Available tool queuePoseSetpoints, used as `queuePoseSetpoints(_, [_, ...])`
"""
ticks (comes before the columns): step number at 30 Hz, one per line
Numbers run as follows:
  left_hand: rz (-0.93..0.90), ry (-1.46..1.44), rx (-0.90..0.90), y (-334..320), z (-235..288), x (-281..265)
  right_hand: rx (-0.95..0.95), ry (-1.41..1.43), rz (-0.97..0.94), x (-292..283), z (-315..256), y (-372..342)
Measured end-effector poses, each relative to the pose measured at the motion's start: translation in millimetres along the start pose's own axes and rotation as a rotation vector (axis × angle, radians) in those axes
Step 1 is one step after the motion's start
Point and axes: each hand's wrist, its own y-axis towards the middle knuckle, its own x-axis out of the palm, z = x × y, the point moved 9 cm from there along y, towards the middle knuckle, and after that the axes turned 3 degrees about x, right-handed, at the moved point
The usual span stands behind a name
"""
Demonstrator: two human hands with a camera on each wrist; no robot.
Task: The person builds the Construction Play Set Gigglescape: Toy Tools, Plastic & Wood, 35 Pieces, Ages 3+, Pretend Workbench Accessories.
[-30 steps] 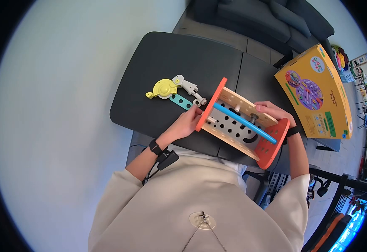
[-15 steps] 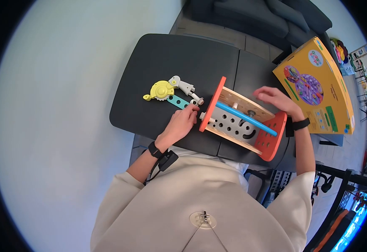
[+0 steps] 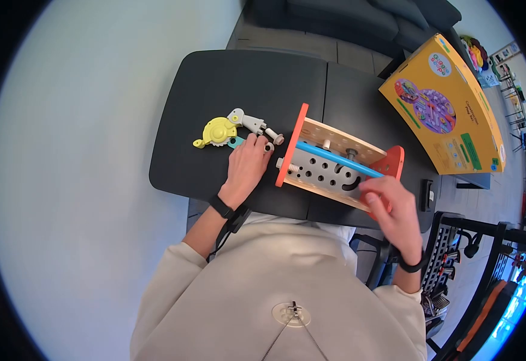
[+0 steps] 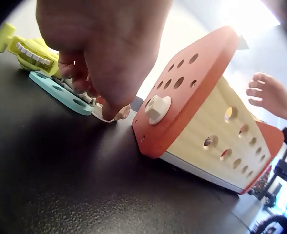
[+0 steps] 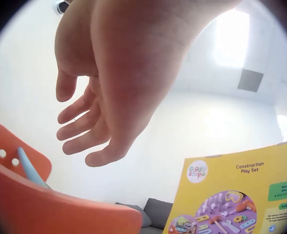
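My left hand [image 3: 248, 162] is low over the table, its fingers curled about a white ring-ended piece [image 3: 269, 147] beside a teal strip with holes [image 4: 65, 95]. Most of that piece is hidden under the fingers. Just to the right stands a toy toolbox with red end panels [image 3: 293, 144], wooden sides [image 4: 231, 146] and a blue rod handle [image 3: 335, 157]. A white bolt [image 4: 157, 109] goes through its left panel. Over the toolbox's right end hovers my right hand [image 3: 395, 210], fingers loosely bent and holding nothing.
A yellow toy saw piece [image 3: 217, 131] joined to a grey-white arm [image 3: 251, 123] lies left of the toolbox. At the table's right stands a large yellow play-set box [image 3: 449, 114]. A small black object [image 3: 426, 194] sits near the table's right edge.
My left hand has moved from the toolbox's left panel to the white ring-ended piece. My right hand has let go of the toolbox's far side and come nearer to my body.
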Motion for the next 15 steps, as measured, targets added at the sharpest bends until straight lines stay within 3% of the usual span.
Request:
queuePoseSetpoints(2, [0.103,-0.094,-0.028,-5,3,-24,-0.020,-0.026,-0.006,18,-7,-4])
queuePoseSetpoints(8, [0.127,-0.466,-0.116,-22,26,-84,-0.057,0.026,0.027,64,-20,3])
queuePoseSetpoints(13, [0.305,-0.513,0.242,-35,84,-124,-0.011,0.162,0.024,84,-35,14])
queuePoseSetpoints(15, [0.262,-0.515,0.300,-37,100,-122,-0.007,0.171,0.036,84,-36,17])
